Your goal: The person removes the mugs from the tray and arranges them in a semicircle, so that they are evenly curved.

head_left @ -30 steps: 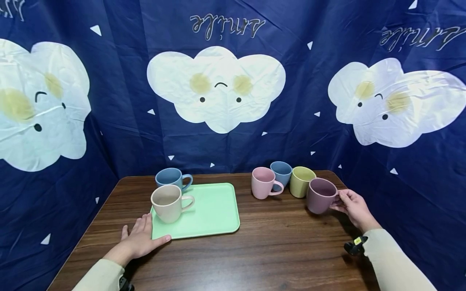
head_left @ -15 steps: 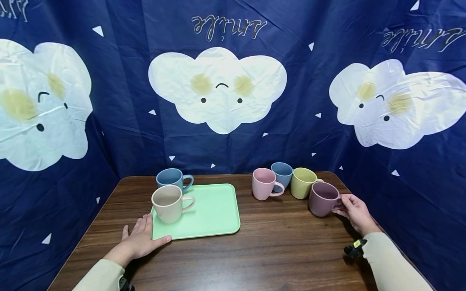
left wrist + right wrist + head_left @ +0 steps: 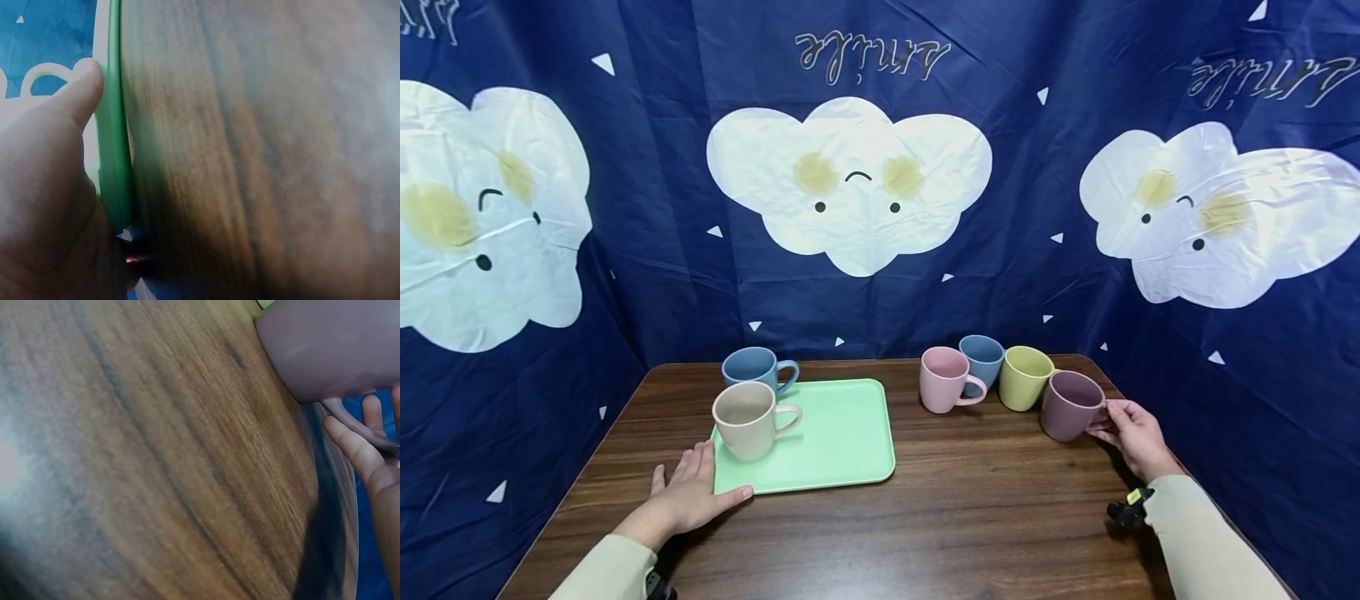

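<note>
At the table (image 3: 970,533), your right hand (image 3: 1137,437) pinches the purple mug (image 3: 1066,412) by its handle (image 3: 362,430) beside the yellow mug (image 3: 1021,385), apparently positioning it, while your left hand (image 3: 685,500), fingers extended, touches the tray (image 3: 846,433); the next move seems to want a level hold.

The surface (image 3: 962,521) is dark brown and wood-grained, with darker streaks and rounded far corners. Directly on it, towards the left, lies a light green tray (image 3: 842,433) (rectangular, with a low rim). To the tray's right, near the far edge, stand a pink mug (image 3: 941,383), a blue mug (image 3: 987,369) behind it and a yellow mug (image 3: 1023,381), all upright. Whether the purple mug (image 3: 1067,412) beside them touches the surface is unclear.
</note>
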Demonstrator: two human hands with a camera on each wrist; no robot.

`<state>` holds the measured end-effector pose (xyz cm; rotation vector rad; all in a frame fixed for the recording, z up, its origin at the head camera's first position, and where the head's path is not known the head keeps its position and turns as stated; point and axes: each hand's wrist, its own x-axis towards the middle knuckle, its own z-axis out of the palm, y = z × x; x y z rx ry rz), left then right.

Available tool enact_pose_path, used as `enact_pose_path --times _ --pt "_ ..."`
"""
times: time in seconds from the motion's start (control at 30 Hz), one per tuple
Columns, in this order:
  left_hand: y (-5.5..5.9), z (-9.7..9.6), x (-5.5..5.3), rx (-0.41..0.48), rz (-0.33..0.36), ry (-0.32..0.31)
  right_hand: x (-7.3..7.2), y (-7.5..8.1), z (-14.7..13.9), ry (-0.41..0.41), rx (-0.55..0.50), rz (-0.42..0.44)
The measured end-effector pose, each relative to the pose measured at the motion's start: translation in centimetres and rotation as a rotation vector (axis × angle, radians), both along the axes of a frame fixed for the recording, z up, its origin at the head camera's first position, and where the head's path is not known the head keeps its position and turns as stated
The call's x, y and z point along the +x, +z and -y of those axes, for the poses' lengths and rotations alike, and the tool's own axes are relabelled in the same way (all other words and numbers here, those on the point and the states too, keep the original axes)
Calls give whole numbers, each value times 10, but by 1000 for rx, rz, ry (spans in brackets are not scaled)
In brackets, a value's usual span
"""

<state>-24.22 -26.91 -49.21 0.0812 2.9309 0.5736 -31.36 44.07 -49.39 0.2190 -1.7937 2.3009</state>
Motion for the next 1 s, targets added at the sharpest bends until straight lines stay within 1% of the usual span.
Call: enact_pose_path --times 0.13,0.23,0.33,0.5,0.57,0.6,0.67,0.77,0.83,0.9,1.0 --pt "0 0 -1 -5 1 -3 -1 2 -2 -20 15 25" --pt "-1 -1 0 11 0 -3 -1 4 -4 -42 43 49" --pt "-2 -1 1 19 1 3 -2 6 -6 -46 54 73" --pt "1 -2 1 -17 -3 7 -3 8 -7 -11 44 80" --pt "2 -2 0 -28 -3 2 -2 9 -7 -1 40 81" --pt "1 -2 -1 -28 -4 2 -1 10 -8 3 40 84" --pt "-7 1 -4 -19 -18 1 0 11 -8 5 43 90" --pt "-7 2 -4 -11 -21 -1 -2 12 -9 4 63 101" --pt "-5 1 -2 -12 -17 0 -3 12 -10 2 74 105" --pt "2 -1 0 -18 -2 1 -4 11 -11 2 82 105" --pt "2 -2 0 -22 -1 1 -3 10 -11 4 101 98"
